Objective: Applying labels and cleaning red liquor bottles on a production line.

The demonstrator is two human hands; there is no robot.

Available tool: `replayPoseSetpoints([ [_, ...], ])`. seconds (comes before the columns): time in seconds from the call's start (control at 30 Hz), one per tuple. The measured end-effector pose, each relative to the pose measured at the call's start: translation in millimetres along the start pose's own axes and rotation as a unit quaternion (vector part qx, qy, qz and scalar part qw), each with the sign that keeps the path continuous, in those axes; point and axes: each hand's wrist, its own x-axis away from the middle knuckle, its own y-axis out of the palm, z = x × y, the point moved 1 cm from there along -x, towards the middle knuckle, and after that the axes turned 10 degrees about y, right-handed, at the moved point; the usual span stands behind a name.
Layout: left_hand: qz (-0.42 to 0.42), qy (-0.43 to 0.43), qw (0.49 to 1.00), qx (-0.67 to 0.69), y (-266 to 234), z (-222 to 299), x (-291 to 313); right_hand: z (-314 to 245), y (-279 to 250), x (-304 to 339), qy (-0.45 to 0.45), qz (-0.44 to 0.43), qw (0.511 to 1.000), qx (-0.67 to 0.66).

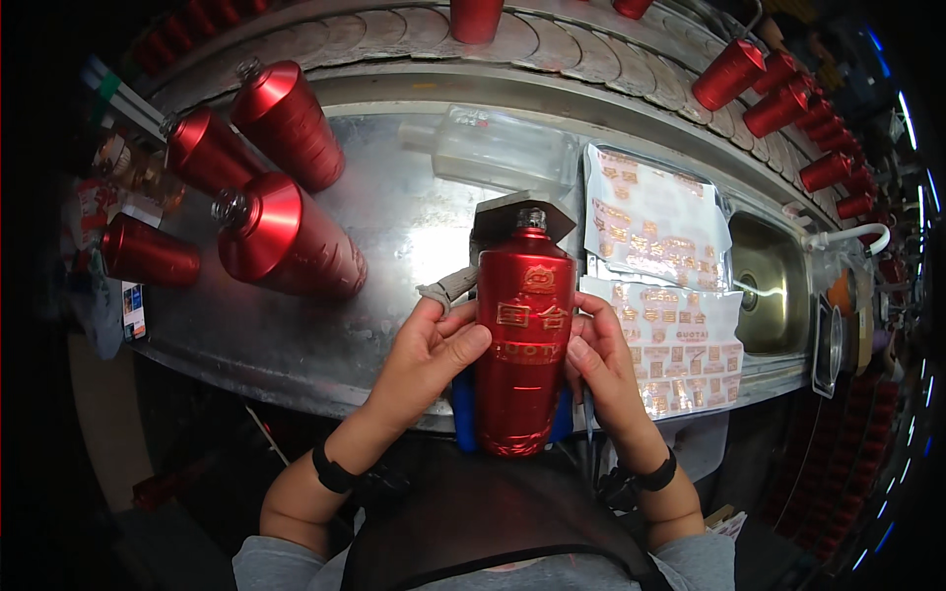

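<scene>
1. Red bottle (525, 350): between your two hands at the desk's near edge, neck away from you, gold-marked face toward your eyes.
2. Left hand (439, 345): fingers curled, thumb pressed to the bottle's left side. Gray strip (453, 285) at your fingertips; can't tell if worn or pinched.
3. Right hand (603, 360): thumb along the right side, fingers bent toward the back. Together you've got a two-sided squeeze at mid-body.
4. Handling, my read: stiff, probably glass, so breakable; heavy if full. Glossy coat looks slick and easy to scuff.
5. Grip: stay on the wide body, both sides, thumbs off the gold marking. Don't lift by the glassy neck (531, 219); likely weakest spot.
6. Dark angular block (496, 219) behind the neck, blue piece (464, 419) showing beside the base. Can't tell how much weight they carry.
7. Farther out on the metal desk (394, 227): more red bottles (286, 241) left, printed sheets (680, 335) right, sink (764, 281) past those.
</scene>
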Motion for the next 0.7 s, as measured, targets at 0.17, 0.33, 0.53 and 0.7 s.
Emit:
replayPoseSetpoints([
  [0.17,0.013,-0.012,1.000,-0.005,1.2,-5.4,1.3,9.2,2.5,-1.8,-0.025,0.017,1.000,0.007],
  [0.33,-0.005,-0.007,1.000,-0.017,0.4,-4.9,-0.8,8.1,1.5,-3.0,-0.027,0.010,0.999,-0.012],
  [0.53,0.009,0.011,0.999,-0.046,5.2,0.6,-5.1,-0.2,-0.1,-2.6,-0.013,0.003,1.000,-0.015],
  [0.7,0.021,0.067,0.992,-0.109,21.0,5.5,-18.3,-16.4,4.9,-10.4,-0.017,0.050,0.999,-0.005],
])
